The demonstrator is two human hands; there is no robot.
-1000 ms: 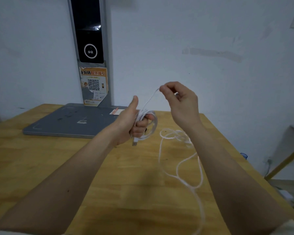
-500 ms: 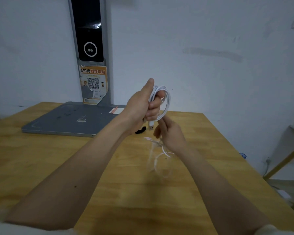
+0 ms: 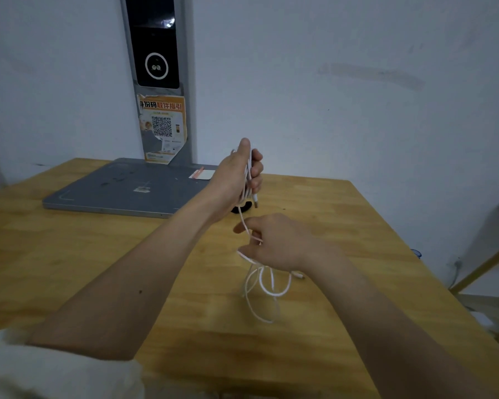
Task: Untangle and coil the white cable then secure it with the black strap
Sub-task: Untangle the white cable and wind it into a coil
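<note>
The left hand is gripping coiled loops of thin white cable above the wooden table; the right hand is pinching the trailing strand below. A black strap is lying behind them.

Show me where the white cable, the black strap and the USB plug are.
white cable (image 3: 271, 292): head view, on the loose loops hanging below the right hand.
black strap (image 3: 242, 209): head view, on the visible curved part on the table beneath the left hand.
USB plug (image 3: 255, 203): head view, on the metal tip.

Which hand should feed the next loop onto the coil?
Right. The right hand already pinches the loose cable just below the coil, while the left hand is full, gripping the coil.
</note>
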